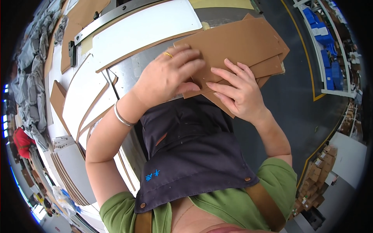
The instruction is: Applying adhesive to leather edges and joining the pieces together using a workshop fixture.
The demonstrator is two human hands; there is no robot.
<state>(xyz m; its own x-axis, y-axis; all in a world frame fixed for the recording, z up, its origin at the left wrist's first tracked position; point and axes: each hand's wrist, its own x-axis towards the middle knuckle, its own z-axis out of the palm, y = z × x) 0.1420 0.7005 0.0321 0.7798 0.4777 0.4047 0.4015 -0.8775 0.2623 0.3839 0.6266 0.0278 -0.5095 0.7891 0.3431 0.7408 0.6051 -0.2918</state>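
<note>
A stack of flat brown leather-like sheets lies fanned out in front of me, overlapping at different angles. My left hand, with a ring on one finger and a bangle at the wrist, rests over the sheets' left end. Its fingers are bent, and the thumb stands apart from them near the lower corner. On the sheets' near side my right hand lies with fingers stretched out and spread, the tips touching the top surface. Whether any fingertip reaches under a sheet is hidden.
A metal work surface lies under a white panel with a brown edge and a metal bar. Curved white pieces and stacked boards lie at left. A rack with blue bins and cardboard boxes stand at right.
</note>
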